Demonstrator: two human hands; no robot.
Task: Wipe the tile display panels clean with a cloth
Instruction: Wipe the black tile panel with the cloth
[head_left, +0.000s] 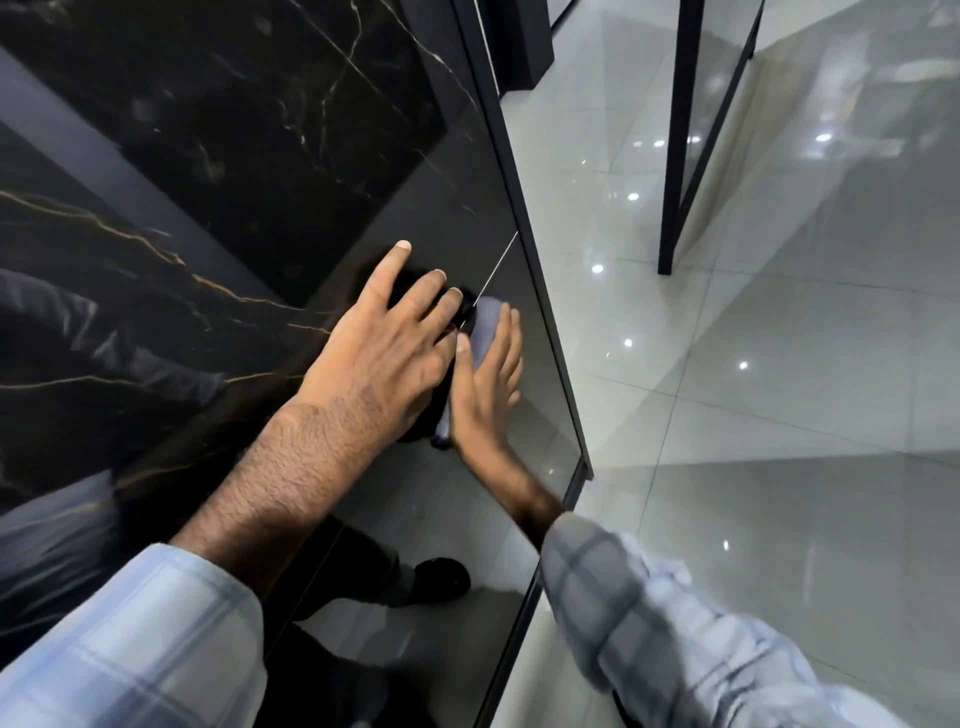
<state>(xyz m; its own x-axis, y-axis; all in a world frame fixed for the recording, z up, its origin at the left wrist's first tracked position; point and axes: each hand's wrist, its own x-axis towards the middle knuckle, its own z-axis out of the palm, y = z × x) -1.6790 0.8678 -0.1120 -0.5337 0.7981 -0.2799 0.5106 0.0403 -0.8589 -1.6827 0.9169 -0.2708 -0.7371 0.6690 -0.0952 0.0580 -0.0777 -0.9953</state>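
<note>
— Two hands on the panel, is that right?

— Yes. Both press against the glossy dark tile display panel (441, 208), low down and near its right edge, just left of the black frame (540, 291).

— Where is the cloth?

— The grey cloth (485, 325) lies flat on the panel, between the two hands. The right hand (488, 384) rests on it with straight fingers (511, 332) laid along it. A bit of cloth pokes out below the palm.

— And the left hand?

— The left hand (379, 353) sits just left of it, partly overlapping the right, fingers spread and relaxed on the tile; its thumb (462, 345) touches the cloth's edge. Neither hand curls round anything.

— Anything else?

— Checked sleeves (649, 623) on both arms, a shiny pale floor (779, 364) to the right, and a black stand leg (675, 156) farther off.
</note>
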